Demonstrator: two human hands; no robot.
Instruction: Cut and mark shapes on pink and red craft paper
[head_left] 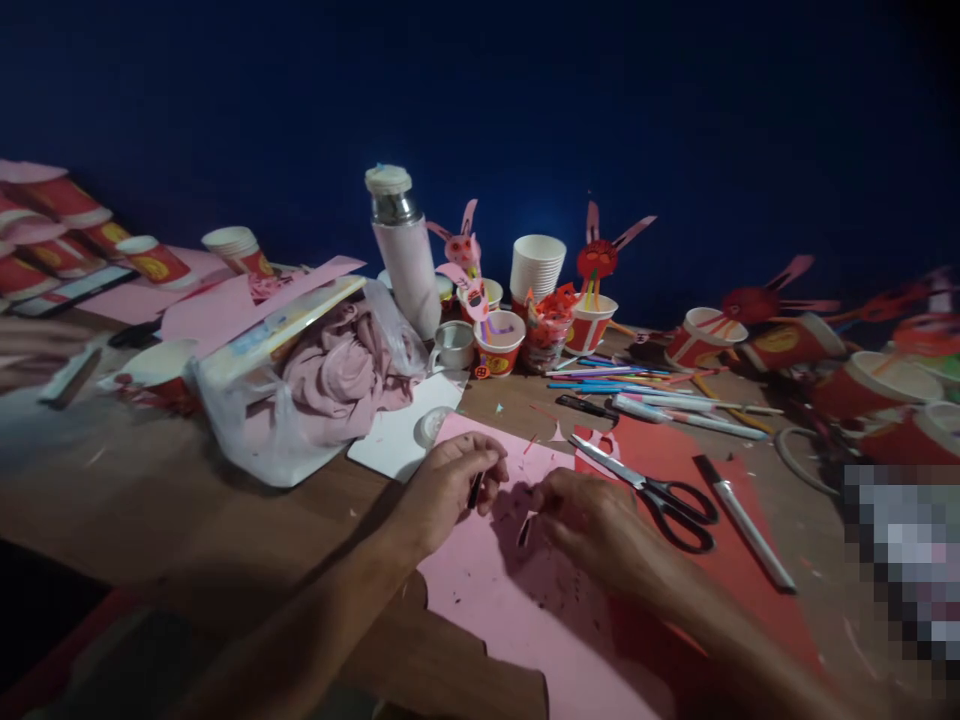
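My left hand (454, 490) is closed in a pinch above the pink paper (480, 595), with a small dark piece (475, 490) at its fingers. To its right, my right hand (596, 520) has thumb and fingertips pressed together. A tiny dark piece with a pale edge (524, 531) shows just under those fingertips; I cannot make out what it is. Scissors with black handles (667, 502) lie beside my right hand, partly over red paper (739, 590). Farther right rests a utility knife (750, 535). Small dark scraps dot the pink paper.
Paper cups (538, 265), bunny-topped cups (499, 345) and a tall flask (405, 255) line the back. Pens (675, 405) lie behind the scissors. A plastic bag with pink cloth (337, 365) stands left. Another person's blurred hand (37, 350) is at the far left.
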